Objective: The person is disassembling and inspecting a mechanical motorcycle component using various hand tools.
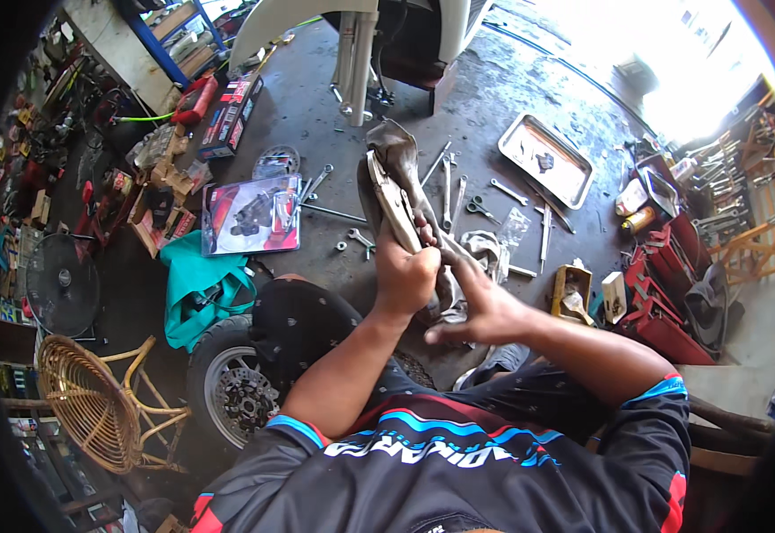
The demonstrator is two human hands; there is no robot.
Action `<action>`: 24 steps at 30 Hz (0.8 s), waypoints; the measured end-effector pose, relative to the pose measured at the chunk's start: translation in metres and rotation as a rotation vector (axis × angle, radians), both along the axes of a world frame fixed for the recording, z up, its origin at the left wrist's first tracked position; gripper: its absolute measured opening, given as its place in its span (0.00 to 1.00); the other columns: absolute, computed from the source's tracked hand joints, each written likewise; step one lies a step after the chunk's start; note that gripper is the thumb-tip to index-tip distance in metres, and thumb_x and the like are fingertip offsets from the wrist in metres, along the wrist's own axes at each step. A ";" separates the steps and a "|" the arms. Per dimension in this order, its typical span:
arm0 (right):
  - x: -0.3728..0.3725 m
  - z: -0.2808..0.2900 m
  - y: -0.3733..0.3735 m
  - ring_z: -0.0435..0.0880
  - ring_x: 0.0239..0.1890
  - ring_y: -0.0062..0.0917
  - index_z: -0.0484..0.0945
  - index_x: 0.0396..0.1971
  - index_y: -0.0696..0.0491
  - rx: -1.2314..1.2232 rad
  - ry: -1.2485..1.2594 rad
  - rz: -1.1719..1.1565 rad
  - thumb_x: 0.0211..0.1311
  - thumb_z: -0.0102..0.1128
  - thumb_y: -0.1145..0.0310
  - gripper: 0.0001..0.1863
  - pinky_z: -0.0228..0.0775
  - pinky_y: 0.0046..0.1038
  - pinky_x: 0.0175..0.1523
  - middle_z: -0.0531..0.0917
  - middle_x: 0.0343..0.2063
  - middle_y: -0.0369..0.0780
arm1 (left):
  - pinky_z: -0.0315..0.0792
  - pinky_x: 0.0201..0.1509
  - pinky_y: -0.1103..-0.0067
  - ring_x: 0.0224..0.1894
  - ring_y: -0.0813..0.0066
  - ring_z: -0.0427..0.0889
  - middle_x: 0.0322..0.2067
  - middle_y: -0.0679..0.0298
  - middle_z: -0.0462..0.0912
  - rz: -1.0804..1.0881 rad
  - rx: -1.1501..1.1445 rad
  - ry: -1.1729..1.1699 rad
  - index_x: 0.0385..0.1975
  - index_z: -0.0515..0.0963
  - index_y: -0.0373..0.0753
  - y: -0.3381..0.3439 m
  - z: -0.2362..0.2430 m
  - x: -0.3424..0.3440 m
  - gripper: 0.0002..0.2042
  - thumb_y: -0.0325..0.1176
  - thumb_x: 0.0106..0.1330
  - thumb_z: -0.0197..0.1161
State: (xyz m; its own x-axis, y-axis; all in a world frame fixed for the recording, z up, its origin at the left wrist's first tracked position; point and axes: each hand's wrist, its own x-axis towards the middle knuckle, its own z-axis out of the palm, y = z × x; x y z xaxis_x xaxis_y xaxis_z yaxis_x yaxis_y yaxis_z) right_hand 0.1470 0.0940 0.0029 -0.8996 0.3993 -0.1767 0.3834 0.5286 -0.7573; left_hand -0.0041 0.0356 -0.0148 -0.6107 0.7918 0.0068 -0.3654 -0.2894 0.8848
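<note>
My left hand (402, 277) grips the lower end of a curved metal part (391, 202), a brake-shoe-like piece, held upright over my lap. A grey dirty rag (398, 147) drapes over its top and down behind it. My right hand (479, 309) presses the lower part of the rag against the piece, fingers pointing left toward my left hand. Both forearms come up from the lower edge across my dark printed shirt.
Wrenches (450, 182) and pliers (481, 208) lie scattered on the grey concrete floor. A metal tray (544, 160) sits at back right, red toolboxes (663, 311) at right. A wheel with brake disc (227, 382), a wicker chair (94, 404), a green cloth (196, 293) and a blister-packed part (252, 216) are at left.
</note>
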 end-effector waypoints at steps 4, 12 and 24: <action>-0.040 -0.038 -0.017 0.52 0.73 0.53 0.40 0.73 0.59 -0.048 -0.003 -0.238 0.45 0.72 0.57 0.61 0.48 0.43 0.76 0.55 0.68 0.60 | 0.70 0.38 0.84 0.32 0.80 0.69 0.31 0.67 0.69 0.094 0.056 0.011 0.40 0.68 0.33 0.016 -0.017 0.003 0.16 0.16 0.49 0.48; -0.054 -0.068 -0.013 0.58 0.68 0.54 0.51 0.68 0.65 0.385 0.182 -0.518 0.48 0.69 0.59 0.52 0.47 0.48 0.73 0.63 0.64 0.59 | 0.73 0.53 0.79 0.45 0.74 0.79 0.43 0.63 0.80 0.025 0.052 0.041 0.51 0.71 0.30 0.029 -0.020 -0.002 0.19 0.19 0.60 0.63; -0.010 0.049 0.050 0.83 0.47 0.36 0.76 0.55 0.54 0.208 0.375 -0.321 0.53 0.71 0.66 0.27 0.76 0.33 0.52 0.81 0.48 0.45 | 0.75 0.43 0.77 0.36 0.74 0.83 0.34 0.63 0.84 -0.115 0.001 0.203 0.40 0.79 0.31 0.007 -0.018 -0.014 0.06 0.26 0.67 0.62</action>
State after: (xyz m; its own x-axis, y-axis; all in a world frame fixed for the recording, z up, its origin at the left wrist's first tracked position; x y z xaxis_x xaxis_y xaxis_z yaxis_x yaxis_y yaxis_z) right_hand 0.1366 0.1444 0.0520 -0.7129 0.6569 0.2453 0.2735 0.5826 -0.7653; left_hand -0.0181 0.0422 -0.0324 -0.5021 0.8563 0.1212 -0.2110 -0.2573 0.9430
